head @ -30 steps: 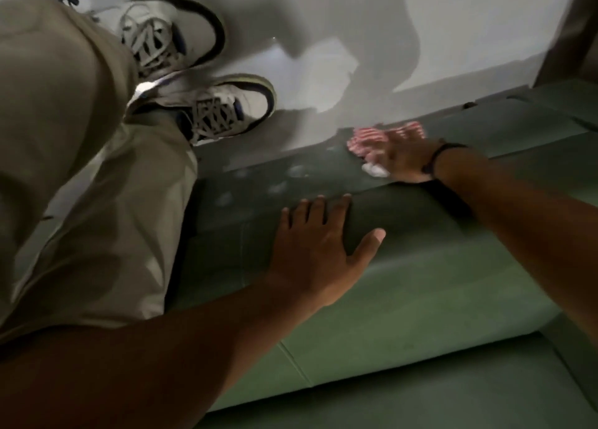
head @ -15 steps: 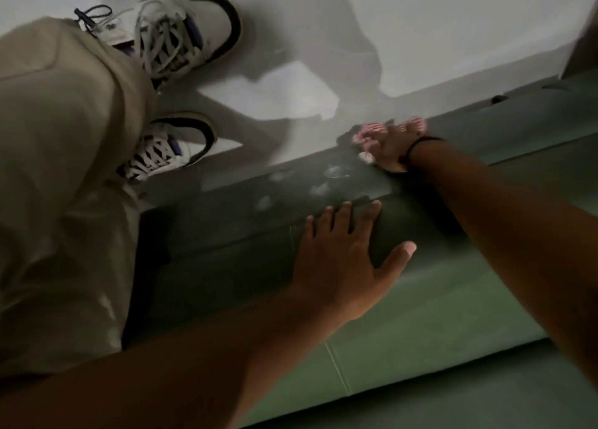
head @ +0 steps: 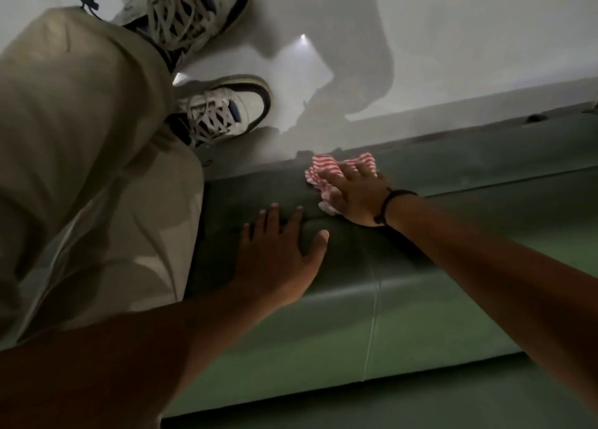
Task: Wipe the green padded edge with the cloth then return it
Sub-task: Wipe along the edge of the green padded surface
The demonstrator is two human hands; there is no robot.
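Observation:
A red-and-white striped cloth [head: 325, 173] lies bunched on the outer side of the green padded edge [head: 404, 305], which runs across the middle of the head view. My right hand [head: 356, 195], with a dark band at the wrist, presses down on the cloth and covers much of it. My left hand [head: 278, 257] rests flat on the top of the pad just below the cloth, fingers spread, holding nothing.
My legs in beige trousers [head: 81, 169] and two white laced shoes [head: 223, 111] stand on the pale floor [head: 453, 40] at the left, close against the pad. More green padding [head: 420, 406] stretches along the bottom.
The right hand and cloth have slid left along the pad's outer side, closer to my left hand. My feet have shifted on the floor. The left hand stays planted on the pad.

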